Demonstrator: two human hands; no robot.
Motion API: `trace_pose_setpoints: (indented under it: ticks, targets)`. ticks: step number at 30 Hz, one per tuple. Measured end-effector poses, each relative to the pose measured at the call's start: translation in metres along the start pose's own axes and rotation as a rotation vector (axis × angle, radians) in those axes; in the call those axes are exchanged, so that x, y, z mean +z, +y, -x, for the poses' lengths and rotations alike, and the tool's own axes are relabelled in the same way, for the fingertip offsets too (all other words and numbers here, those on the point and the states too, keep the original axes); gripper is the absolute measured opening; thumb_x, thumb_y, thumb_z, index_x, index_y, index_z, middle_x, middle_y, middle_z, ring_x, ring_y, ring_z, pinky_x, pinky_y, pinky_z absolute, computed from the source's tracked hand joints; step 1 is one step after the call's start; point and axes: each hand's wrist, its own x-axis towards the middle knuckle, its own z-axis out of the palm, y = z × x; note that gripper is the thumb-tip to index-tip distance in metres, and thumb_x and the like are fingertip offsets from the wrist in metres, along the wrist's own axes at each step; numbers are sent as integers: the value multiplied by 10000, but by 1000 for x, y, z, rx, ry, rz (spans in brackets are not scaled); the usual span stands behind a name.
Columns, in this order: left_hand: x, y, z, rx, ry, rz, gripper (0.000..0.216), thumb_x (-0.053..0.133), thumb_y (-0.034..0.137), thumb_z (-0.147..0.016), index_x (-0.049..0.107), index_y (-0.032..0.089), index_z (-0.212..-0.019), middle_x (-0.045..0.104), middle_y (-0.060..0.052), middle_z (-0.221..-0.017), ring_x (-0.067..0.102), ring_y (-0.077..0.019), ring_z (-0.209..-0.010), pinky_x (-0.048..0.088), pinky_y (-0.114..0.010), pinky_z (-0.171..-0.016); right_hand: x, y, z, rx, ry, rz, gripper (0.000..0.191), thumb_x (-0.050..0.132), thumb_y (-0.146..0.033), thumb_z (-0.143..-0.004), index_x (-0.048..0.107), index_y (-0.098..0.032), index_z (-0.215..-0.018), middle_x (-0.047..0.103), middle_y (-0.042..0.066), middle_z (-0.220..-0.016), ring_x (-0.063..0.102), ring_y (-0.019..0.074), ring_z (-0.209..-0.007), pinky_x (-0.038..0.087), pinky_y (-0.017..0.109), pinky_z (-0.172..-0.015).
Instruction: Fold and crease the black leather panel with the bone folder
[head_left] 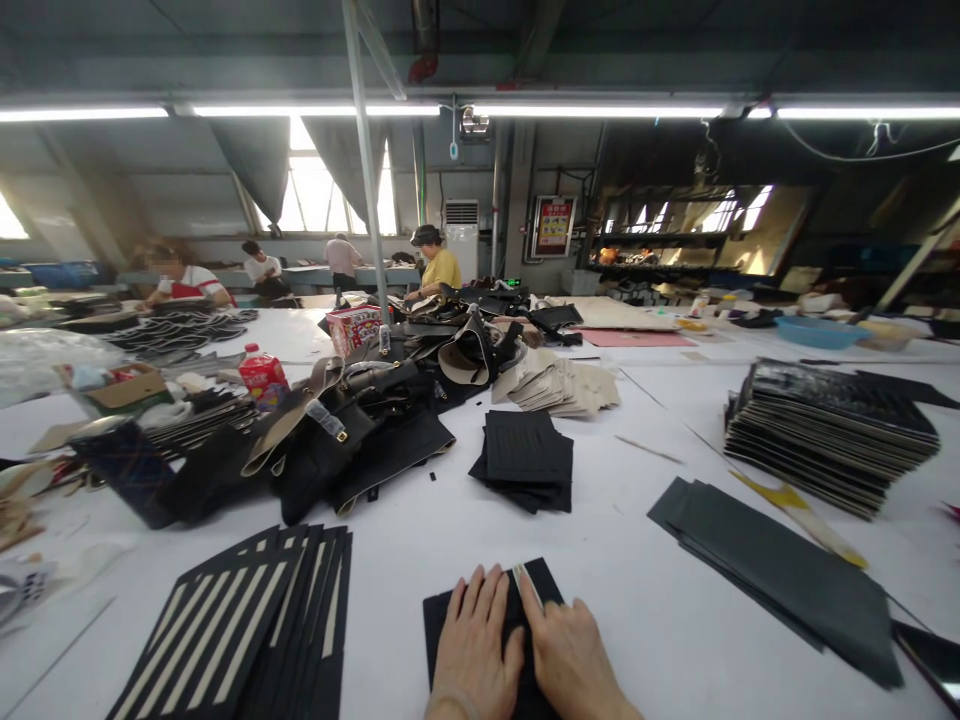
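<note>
Both my hands rest on a small black rectangular piece [439,620] that lies flat on the white table at the bottom centre. My left hand [472,640] lies flat on it with fingers stretched out and apart. My right hand [566,650] presses down beside it, the forefinger extended along a thin pale strip [523,582] at the piece's top edge; whether it pinches the strip I cannot make out. A fanned row of black pieces with pale stripes [247,625] lies to the left of my hands.
A small stack of black pieces [525,455] sits ahead, long dark sheets [780,565] and a tall stack [825,430] lie at the right. A heap of black leather parts and straps [352,420] fills the left centre. Other people work at far tables [439,265].
</note>
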Motion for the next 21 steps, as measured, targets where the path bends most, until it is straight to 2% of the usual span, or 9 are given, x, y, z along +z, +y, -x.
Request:
trace_pose_setpoints:
  ticks: [1, 3, 5, 8, 12, 16, 19, 21]
  targets:
    - [0, 0, 0, 1, -1, 1, 563, 272, 505, -919, 241, 236, -1412, 193, 43, -1472, 151, -233, -1364, 139, -458, -1130, -6, 0, -14, 28, -41, -19, 670, 384, -32, -711, 317, -121, -1372, 654, 65, -681, 607, 215, -618, 398, 362, -646]
    - [1, 0, 1, 4, 1, -1, 566, 278, 508, -917, 247, 236, -1412, 198, 45, -1473, 154, -234, -1363, 141, -459, -1130, -11, 2, -32, 61, -68, -36, 585, 357, -31, -748, 405, -138, -1321, 661, 64, -699, 613, 203, -633, 387, 354, -667]
    - [3, 0, 1, 7, 12, -12, 559, 265, 504, -921, 258, 234, -1410, 208, 41, -1473, 156, -238, -1363, 147, -459, -1128, -11, 7, -39, 92, -58, -33, 563, 335, -30, -773, 405, -141, -1320, 667, 69, -707, 617, 194, -631, 382, 344, -668]
    - [3, -1, 3, 13, 35, -25, 551, 246, 502, -927, 279, 232, -1406, 227, 30, -1474, 157, -238, -1363, 146, -450, -1127, -6, 25, -30, 154, -55, -14, 567, 333, -24, -776, 398, -140, -1327, 668, 71, -687, 620, 182, -622, 387, 327, -663]
    - [-9, 0, 7, 80, 9, 37, 522, 297, 502, -922, 330, 264, -1385, 277, 46, -1461, 181, -201, -1359, 125, -413, -1132, -8, 59, 7, 240, -60, 25, 561, 287, -15, -797, 407, -151, -1328, 669, 57, -669, 625, 175, -611, 412, 295, -621]
    - [-31, 4, -3, 339, -165, 211, 387, 462, 437, -869, 498, 364, -1248, 471, 108, -1337, 288, -174, -1320, 178, -379, -1111, -22, 80, 60, 406, -61, -102, 480, 194, -193, -925, 311, -162, -1389, 682, 38, -670, 642, 184, -590, 448, 271, -533]
    - [-42, 9, -17, 421, -280, 256, 217, 475, 402, -861, 665, 405, -966, 648, 141, -1088, 449, -164, -1217, 297, -346, -1052, -32, 81, 91, 486, -41, -325, 468, 211, -333, -944, 381, -198, -1358, 713, 50, -890, 673, 191, -745, 502, 260, -582]
    - [-46, 11, -19, 364, -249, 238, 249, 446, 418, -875, 665, 381, -988, 650, 108, -1098, 477, -176, -1192, 302, -369, -1049, -35, 79, 105, 447, -24, -473, 436, 262, -362, -936, 487, -224, -1282, 648, 34, -1119, 622, 182, -976, 508, 239, -743]
